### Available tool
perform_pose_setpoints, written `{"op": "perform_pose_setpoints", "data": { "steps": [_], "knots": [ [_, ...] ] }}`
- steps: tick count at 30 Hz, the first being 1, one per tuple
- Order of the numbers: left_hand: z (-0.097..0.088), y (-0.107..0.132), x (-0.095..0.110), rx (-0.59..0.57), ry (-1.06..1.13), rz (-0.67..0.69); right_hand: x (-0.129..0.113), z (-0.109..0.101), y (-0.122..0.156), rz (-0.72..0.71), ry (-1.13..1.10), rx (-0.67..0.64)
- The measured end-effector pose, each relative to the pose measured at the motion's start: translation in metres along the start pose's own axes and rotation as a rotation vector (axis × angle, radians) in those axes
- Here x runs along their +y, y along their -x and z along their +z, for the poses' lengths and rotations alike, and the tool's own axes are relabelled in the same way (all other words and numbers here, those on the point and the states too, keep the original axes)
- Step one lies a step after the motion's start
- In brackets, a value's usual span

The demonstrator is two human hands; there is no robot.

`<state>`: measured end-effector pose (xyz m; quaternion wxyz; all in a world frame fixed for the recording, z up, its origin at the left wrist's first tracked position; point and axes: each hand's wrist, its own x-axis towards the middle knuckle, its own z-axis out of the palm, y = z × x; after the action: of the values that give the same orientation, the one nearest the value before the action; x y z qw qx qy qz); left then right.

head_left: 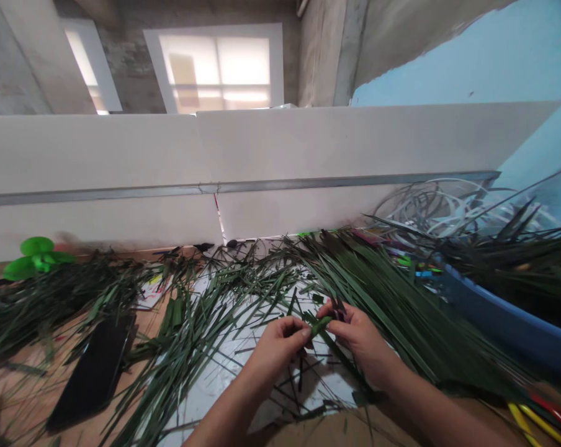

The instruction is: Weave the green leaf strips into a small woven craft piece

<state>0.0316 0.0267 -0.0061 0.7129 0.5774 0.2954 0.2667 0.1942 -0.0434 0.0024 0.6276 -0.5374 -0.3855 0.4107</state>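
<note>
Both hands meet over the front middle of the work surface, around a small folded piece of green leaf strip (319, 325). My left hand (283, 340) pinches its left end between thumb and fingers. At the other end, my right hand (360, 340) has its thumb and fingers closed on the piece. A dark pointed tool (338, 305), which looks like small scissors, sticks up from the right hand's fingers; its handle is mostly hidden. Loose leaf strips hang below the hands. Under them lies a white sheet (215, 379) scattered with thin green cuttings.
Long green leaves (392, 298) lie in a thick bundle on the right, beside a blue tub (508, 316) filled with more leaves. On the left are a black phone (92, 372), heaped leaf strips (197, 347) and a bright green fan-like object (38, 257). A white panel (280, 146) stands behind.
</note>
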Motion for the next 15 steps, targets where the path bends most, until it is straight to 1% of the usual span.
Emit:
{"op": "perform_pose_setpoints", "data": {
  "steps": [4, 7, 9, 12, 15],
  "knots": [
    [0.0014, 0.0012, 0.0018, 0.020, -0.035, 0.031, 0.0042, -0.0003, -0.0008, 0.012, -0.025, -0.006],
    [0.0020, 0.0010, 0.0024, 0.061, 0.015, -0.007, 0.0062, -0.0022, -0.0024, 0.044, -0.086, 0.014],
    [0.0020, 0.0001, 0.0019, 0.088, 0.066, -0.031, 0.0069, -0.0037, -0.0036, 0.022, -0.071, 0.017],
    [0.0018, -0.0013, 0.0010, 0.121, 0.106, -0.009, 0.0077, -0.0039, -0.0037, -0.019, -0.014, 0.017],
    [0.0025, -0.0022, 0.0002, 0.125, 0.100, 0.010, 0.0083, -0.0005, -0.0014, 0.023, -0.027, -0.031]
  ]
}}
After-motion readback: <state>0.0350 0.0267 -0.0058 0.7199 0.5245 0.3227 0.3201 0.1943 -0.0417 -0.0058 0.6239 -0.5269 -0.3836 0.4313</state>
